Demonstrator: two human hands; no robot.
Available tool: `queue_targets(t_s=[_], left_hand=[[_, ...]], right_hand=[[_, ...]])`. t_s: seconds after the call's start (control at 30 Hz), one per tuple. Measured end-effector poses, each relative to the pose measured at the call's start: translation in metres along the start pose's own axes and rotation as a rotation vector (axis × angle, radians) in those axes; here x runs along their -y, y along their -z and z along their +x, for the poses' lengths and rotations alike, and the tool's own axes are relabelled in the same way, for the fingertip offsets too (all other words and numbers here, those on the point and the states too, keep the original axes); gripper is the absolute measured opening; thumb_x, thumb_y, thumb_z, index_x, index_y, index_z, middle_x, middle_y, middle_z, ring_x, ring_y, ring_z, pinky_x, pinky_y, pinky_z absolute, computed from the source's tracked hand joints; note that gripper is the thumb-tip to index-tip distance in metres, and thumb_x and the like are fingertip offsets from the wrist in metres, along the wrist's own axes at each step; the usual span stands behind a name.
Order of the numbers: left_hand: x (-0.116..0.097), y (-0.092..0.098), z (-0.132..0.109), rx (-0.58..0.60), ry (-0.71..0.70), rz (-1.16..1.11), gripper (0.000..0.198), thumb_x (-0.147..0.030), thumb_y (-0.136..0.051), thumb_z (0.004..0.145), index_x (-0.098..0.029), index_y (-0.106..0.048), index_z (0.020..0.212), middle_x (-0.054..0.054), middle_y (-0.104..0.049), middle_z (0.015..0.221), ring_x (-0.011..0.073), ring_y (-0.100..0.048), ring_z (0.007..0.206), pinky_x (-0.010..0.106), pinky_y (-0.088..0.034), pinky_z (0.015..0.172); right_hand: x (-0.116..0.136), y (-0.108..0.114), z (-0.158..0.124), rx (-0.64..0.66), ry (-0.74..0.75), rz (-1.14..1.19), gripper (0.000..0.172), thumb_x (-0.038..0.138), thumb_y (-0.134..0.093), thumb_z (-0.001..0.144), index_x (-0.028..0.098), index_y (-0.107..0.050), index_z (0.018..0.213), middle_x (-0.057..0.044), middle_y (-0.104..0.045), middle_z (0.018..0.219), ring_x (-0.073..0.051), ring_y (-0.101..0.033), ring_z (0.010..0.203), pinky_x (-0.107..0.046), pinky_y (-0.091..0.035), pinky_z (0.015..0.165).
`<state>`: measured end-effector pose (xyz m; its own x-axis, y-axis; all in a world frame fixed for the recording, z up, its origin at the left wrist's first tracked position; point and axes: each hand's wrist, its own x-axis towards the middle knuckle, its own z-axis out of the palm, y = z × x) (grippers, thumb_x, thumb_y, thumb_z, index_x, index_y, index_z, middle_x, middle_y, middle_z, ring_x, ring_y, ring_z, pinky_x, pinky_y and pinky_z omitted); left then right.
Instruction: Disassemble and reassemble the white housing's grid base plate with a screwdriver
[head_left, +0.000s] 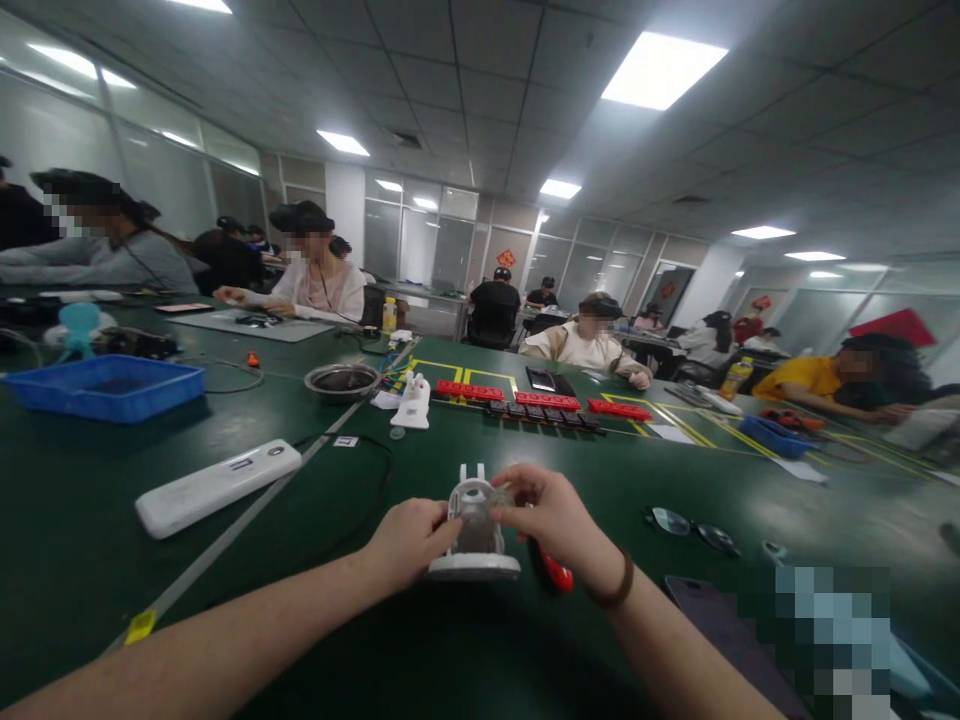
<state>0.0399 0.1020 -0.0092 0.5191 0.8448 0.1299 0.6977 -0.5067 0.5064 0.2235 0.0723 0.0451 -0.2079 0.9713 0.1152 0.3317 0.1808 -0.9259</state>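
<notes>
In the middle of the green table is a white plastic part (474, 565) with a flat base edge, a greyish see-through middle and two prongs at its far end. My left hand (411, 540) is closed on its left side, thumb against the see-through middle. My right hand (553, 515) is bent over the right side, with fingertips pinched around a small translucent piece, too blurred to name, against the white part. Beneath my right hand lies a red object (556, 572), partly hidden by the hand.
A long white device (217, 488) and a blue tray (109, 390) are to the left. Ahead are a metal bowl (341, 381), a white stand (412, 403) and red strips (469, 391). Eyeglasses (694, 530) and a dark phone (724, 630) lie right. Several people sit around.
</notes>
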Motion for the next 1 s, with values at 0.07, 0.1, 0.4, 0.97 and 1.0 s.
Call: queue_targets(t_s=[0.07,0.1,0.4,0.97,1.0], left_hand=[[0.001,0.0,0.0,0.0,0.014,-0.055,0.04,-0.04,-0.03,0.082,-0.016,-0.061,0.073,0.003,-0.061,0.069,0.0144,-0.054,0.062,0.023,-0.033,0.053],[0.001,0.001,0.0,0.004,0.022,-0.09,0.041,-0.042,-0.029,0.082,-0.016,-0.061,0.073,0.003,-0.061,0.069,0.0144,-0.054,0.062,0.023,-0.033,0.053],[0.008,-0.001,0.0,0.045,0.027,-0.231,0.049,-0.052,-0.029,0.081,-0.015,-0.061,0.074,0.002,-0.059,0.068,0.0143,-0.052,0.06,0.023,-0.033,0.052],[0.002,0.005,-0.003,0.085,-0.05,-0.18,0.039,-0.045,-0.033,0.08,-0.016,-0.059,0.077,0.001,-0.057,0.066,0.0139,-0.049,0.058,0.023,-0.03,0.051],[0.0,0.008,-0.003,0.104,-0.061,-0.174,0.036,-0.045,-0.035,0.079,-0.017,-0.059,0.08,0.001,-0.058,0.068,0.0143,-0.051,0.059,0.023,-0.031,0.051]], right_hand=[[-0.001,-0.004,0.0,-0.028,0.018,-0.019,0.023,0.018,-0.066,0.06,0.015,-0.056,0.08,0.002,-0.055,0.062,-0.011,-0.051,0.053,-0.019,-0.042,0.042],[0.0,-0.005,-0.001,-0.029,0.026,-0.041,0.02,0.016,-0.064,0.062,0.015,-0.056,0.08,0.001,-0.058,0.065,-0.012,-0.053,0.056,-0.021,-0.044,0.046],[0.01,-0.002,-0.009,0.023,0.215,-0.64,0.022,0.012,-0.063,0.07,0.022,-0.064,0.09,-0.001,-0.062,0.075,-0.016,-0.054,0.068,-0.028,-0.042,0.062],[-0.01,-0.007,0.003,0.001,0.384,-0.706,0.01,0.013,-0.07,0.065,0.021,-0.067,0.069,-0.004,-0.05,0.114,-0.022,-0.041,0.107,-0.039,-0.035,0.089],[-0.012,-0.008,0.003,0.005,0.4,-0.684,0.01,0.012,-0.069,0.066,0.02,-0.066,0.071,-0.004,-0.051,0.11,-0.02,-0.045,0.102,-0.036,-0.038,0.087]])
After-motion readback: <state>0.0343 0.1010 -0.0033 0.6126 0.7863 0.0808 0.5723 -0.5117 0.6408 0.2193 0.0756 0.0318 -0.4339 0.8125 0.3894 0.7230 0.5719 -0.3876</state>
